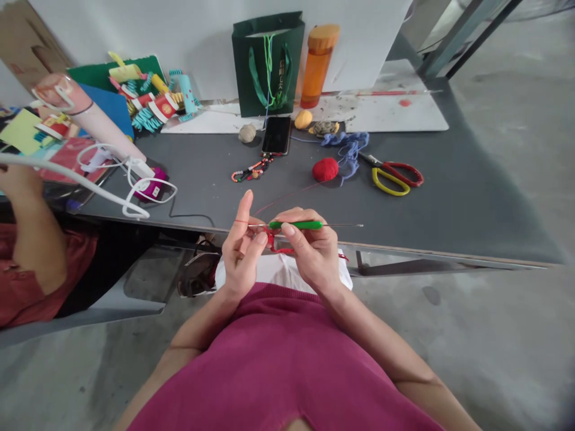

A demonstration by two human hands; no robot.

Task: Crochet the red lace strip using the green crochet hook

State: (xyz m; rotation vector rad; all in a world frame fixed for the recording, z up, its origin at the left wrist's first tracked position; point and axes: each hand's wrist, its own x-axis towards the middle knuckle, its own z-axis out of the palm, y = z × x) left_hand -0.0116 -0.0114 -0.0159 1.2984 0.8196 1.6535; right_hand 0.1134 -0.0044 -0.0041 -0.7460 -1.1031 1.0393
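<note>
Between thumb and fingers my right hand [314, 248] grips a crochet hook [302, 225] with a green handle and thin metal ends. My left hand [244, 251] pinches a small piece of red crochet [270, 237], its index finger raised with red yarn running over it. The hook's left end meets the crochet at my left fingertips; its exact place in the stitches is too small to tell. A narrow red strip hangs from the piece below my right hand. From a red yarn ball [325, 169] on the table, a thin strand runs towards my hands.
On the grey table [453, 197] lie scissors [395, 178], tangled blue yarn [348, 149] and a phone [276, 136] with a beaded strap. Behind stand a green paper bag [245, 72] and an orange bottle [317, 72]. Paper crafts and a white cable lie left, where another person's arm [36, 227] shows.
</note>
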